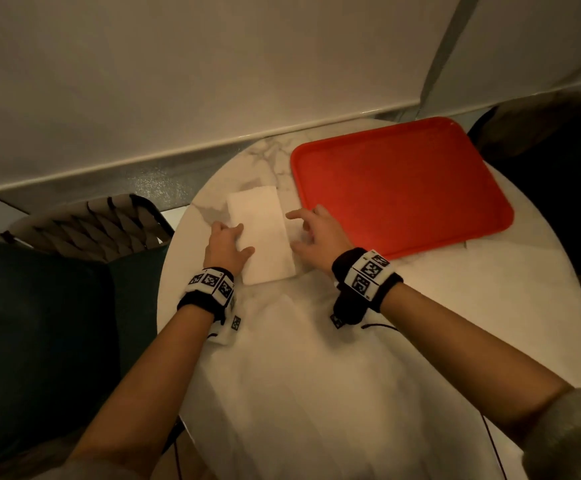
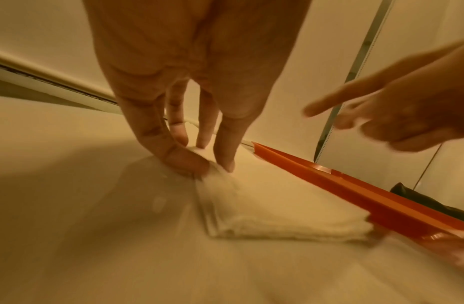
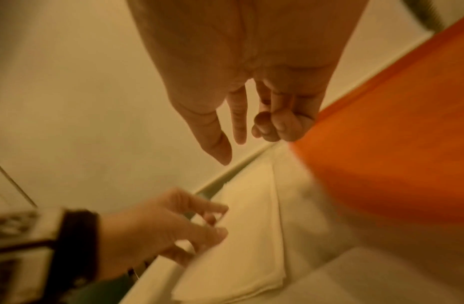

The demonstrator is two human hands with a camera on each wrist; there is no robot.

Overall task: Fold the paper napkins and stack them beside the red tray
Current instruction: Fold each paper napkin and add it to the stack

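A stack of folded white napkins (image 1: 264, 237) (image 2: 264, 205) (image 3: 251, 226) lies on the round marble table (image 1: 268, 157), just left of the red tray (image 1: 399, 188) (image 2: 355, 189) (image 3: 394, 144). My left hand (image 1: 228, 242) (image 2: 207, 164) (image 3: 173, 224) presses its fingertips on the stack's left edge. My right hand (image 1: 302, 230) (image 3: 238, 144) (image 2: 381, 115) hovers over the gap between stack and tray. Its index finger is stretched out, the other fingers are loosely bent, and it holds nothing. Unfolded white napkins (image 1: 309, 358) lie spread over the near half of the table.
The tray's floor is bare. A woven chair back (image 1: 88, 226) and a dark green seat (image 1: 39, 323) stand left of the table. A dark chair (image 1: 559, 168) is at the right. A wall runs close behind the table's far edge.
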